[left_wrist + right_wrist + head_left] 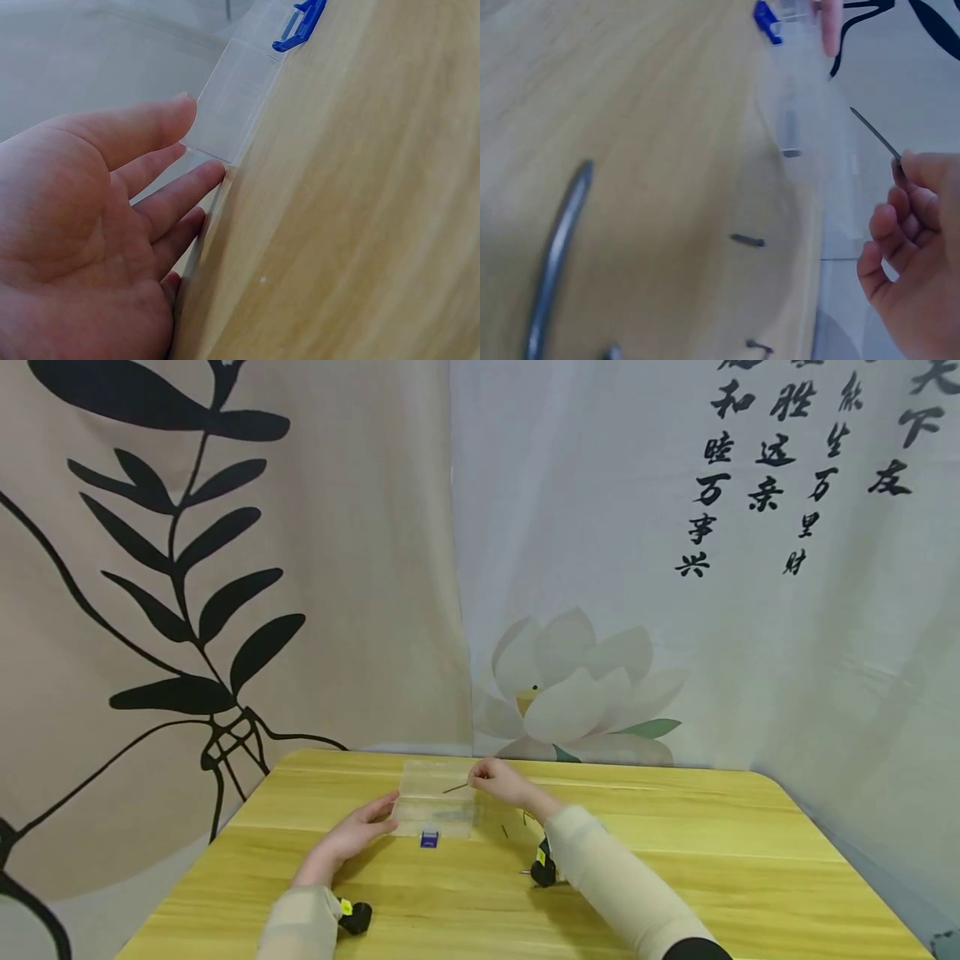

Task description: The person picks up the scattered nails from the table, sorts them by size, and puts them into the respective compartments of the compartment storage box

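A clear plastic box (pixel 433 817) with a blue latch (pixel 429 841) stands toward the far side of the table, its lid raised at the back. My left hand (pixel 358 832) is at the box's left end. In the left wrist view its extended thumb and fingertips touch the box's end wall (pixel 236 94). Above the box, my right hand (pixel 507 782) pinches a thin dark nail (pixel 875 133) between thumb and fingertips. The nail's pointed end reaches out to the left over the box. A small dark piece lies inside the box in the right wrist view.
On the wooden table (pixel 675 860), right of the box, lie a short nail (pixel 748 240) and another small nail (pixel 760 346). A larger metal rod (pixel 558 259) shows blurred, close to the right wrist camera. A printed curtain (pixel 360 568) hangs behind the table's far edge.
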`<act>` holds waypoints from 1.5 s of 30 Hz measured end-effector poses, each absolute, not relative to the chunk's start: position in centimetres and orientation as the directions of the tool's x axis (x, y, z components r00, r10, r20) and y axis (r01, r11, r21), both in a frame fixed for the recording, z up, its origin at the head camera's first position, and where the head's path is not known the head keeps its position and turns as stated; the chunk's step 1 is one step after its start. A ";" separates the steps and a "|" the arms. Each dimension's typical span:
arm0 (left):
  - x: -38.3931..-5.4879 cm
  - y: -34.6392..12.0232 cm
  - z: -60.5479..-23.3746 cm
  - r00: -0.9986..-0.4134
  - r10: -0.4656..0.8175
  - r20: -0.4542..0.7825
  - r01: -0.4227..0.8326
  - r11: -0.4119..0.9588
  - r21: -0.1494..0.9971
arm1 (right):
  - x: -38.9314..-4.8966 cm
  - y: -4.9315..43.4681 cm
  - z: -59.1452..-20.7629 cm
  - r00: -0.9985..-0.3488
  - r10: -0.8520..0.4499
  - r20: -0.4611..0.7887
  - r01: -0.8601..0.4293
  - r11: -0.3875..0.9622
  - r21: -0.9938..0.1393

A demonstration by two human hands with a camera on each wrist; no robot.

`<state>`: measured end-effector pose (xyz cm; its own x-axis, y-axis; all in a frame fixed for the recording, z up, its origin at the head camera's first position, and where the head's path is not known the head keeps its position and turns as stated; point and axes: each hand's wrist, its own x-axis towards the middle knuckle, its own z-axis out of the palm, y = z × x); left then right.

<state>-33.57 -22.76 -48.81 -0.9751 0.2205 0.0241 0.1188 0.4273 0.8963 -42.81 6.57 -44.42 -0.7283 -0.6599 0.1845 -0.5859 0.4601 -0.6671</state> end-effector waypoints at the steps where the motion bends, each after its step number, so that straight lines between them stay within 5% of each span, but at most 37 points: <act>1: -33.6 -22.7 -48.9 -0.976 0.217 0.022 0.116 0.427 0.897 | -42.9 6.4 -44.7 -0.731 -0.658 0.180 -0.583 0.465 -0.666; 13: -33.7 -22.7 -49.1 -0.974 0.224 0.034 0.127 0.414 0.901 | -42.9 4.9 -46.6 -0.732 -0.646 0.215 -0.637 0.538 -0.553; 22: -33.5 -22.6 -49.1 -0.975 0.218 0.034 0.126 0.423 0.897 | -42.6 5.8 -46.7 -0.764 -0.606 0.219 -0.596 0.535 -0.599; 45: -33.7 -22.8 -48.6 -0.976 0.219 -0.012 0.089 0.445 0.891 | -39.6 19.6 -45.6 -0.786 -0.610 0.099 -0.432 0.429 -0.793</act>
